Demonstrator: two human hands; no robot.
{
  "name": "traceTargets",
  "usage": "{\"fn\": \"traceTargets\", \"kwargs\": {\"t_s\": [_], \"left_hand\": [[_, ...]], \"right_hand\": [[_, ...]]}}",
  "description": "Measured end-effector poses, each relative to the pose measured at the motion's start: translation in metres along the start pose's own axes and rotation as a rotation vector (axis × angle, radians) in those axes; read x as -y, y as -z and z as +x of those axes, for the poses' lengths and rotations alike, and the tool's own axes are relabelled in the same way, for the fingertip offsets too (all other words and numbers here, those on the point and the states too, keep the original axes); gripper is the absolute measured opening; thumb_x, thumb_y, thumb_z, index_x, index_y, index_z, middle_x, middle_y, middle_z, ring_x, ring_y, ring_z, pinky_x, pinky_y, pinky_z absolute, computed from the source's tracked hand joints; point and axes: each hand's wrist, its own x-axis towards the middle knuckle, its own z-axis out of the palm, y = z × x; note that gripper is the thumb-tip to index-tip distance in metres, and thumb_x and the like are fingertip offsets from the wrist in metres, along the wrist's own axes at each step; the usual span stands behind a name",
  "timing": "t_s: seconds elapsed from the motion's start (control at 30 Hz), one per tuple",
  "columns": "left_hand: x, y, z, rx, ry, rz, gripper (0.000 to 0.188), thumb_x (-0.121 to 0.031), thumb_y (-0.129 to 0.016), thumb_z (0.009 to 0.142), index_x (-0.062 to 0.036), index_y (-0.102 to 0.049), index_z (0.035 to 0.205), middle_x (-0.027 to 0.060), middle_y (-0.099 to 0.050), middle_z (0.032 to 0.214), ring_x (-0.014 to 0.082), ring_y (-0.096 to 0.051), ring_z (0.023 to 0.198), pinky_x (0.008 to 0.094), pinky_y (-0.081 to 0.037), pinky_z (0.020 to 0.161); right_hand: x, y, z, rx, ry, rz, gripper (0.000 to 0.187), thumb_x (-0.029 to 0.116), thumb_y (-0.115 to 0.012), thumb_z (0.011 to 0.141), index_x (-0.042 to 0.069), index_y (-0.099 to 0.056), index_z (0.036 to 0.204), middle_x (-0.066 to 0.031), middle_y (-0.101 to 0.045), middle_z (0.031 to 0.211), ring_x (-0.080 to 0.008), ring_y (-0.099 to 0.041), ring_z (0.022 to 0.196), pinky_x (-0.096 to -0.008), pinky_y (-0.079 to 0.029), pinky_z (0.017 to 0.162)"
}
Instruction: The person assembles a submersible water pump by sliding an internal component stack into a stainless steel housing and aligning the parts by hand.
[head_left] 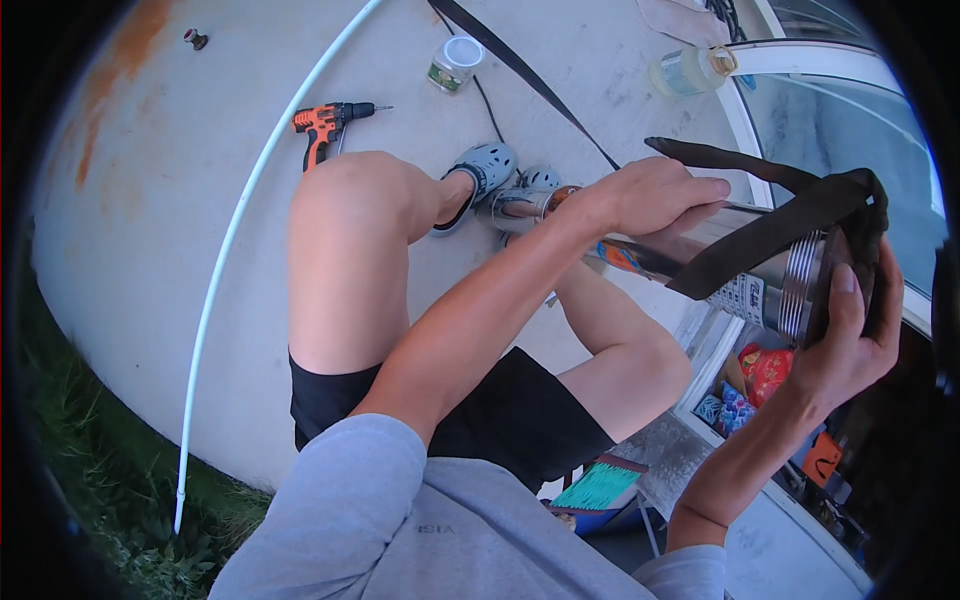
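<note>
A shiny steel cylinder [735, 230], which looks like a submersible pump, lies slantwise across the right side, with labels and a ribbed band near its right end. My left hand [655, 200] is closed over the cylinder's top from the near left. A black flat strap [770, 235] loops around its right part, and one dark end sticks out to the left above my left hand. My right hand [850, 335] grips the cylinder's right end, thumb in front and fingers behind, against the dark strap there. A second stretch of black strap [520, 80] runs down from the top edge toward my left hand.
On the pale concrete lie an orange-black cordless drill [325, 125], a clear jar with white lid [455, 65] and a small metal fitting [195, 39]. A pale blue pipe [235, 225] curves along the left. A yellowish container [690, 70] stands by the window frame [745, 130].
</note>
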Motion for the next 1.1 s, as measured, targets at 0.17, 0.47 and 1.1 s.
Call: {"fn": "traceTargets", "kwargs": {"t_s": [0.17,0.47,1.1], "left_hand": [[0.009,0.004,-0.001,0.078,0.119,-0.203,0.027,-0.028,-0.045,0.102,-0.0082,-0.064,0.097,0.0103,-0.065,0.068,0.0285,-0.063,0.064,0.0381,-0.048,0.063],[0.145,-0.006,-0.098,-0.592,0.274,-0.291,0.045,-0.029,-0.038,0.103,0.0035,-0.069,0.107,0.0157,-0.063,0.128,0.0242,-0.059,0.12,0.0377,-0.041,0.107],[0.156,-0.016,-0.102,-0.384,0.589,-0.353,0.053,-0.035,-0.036,0.098,0.0047,-0.072,0.099,0.0141,-0.073,0.094,0.0201,-0.064,0.091,0.0308,-0.047,0.09]], "right_hand": [[-0.01,0.004,0.001,-0.028,-0.035,-0.001,0.044,0.012,-0.063,0.088,0.0,-0.062,0.13,-0.0176,-0.069,0.115,-0.0258,-0.072,0.096,-0.0331,-0.06,0.084],[0.006,0.0,-0.003,0.0,0.006,0.025,0.043,0.015,-0.054,0.09,-0.001,-0.063,0.129,-0.0182,-0.067,0.122,-0.0329,-0.071,0.103,-0.0368,-0.061,0.086],[-0.081,0.066,0.018,0.086,0.824,-0.595,0.043,0.013,-0.06,0.091,0.02,-0.053,0.133,-0.0195,-0.059,0.134,-0.0388,-0.067,0.109,-0.0496,-0.061,0.084]]}}
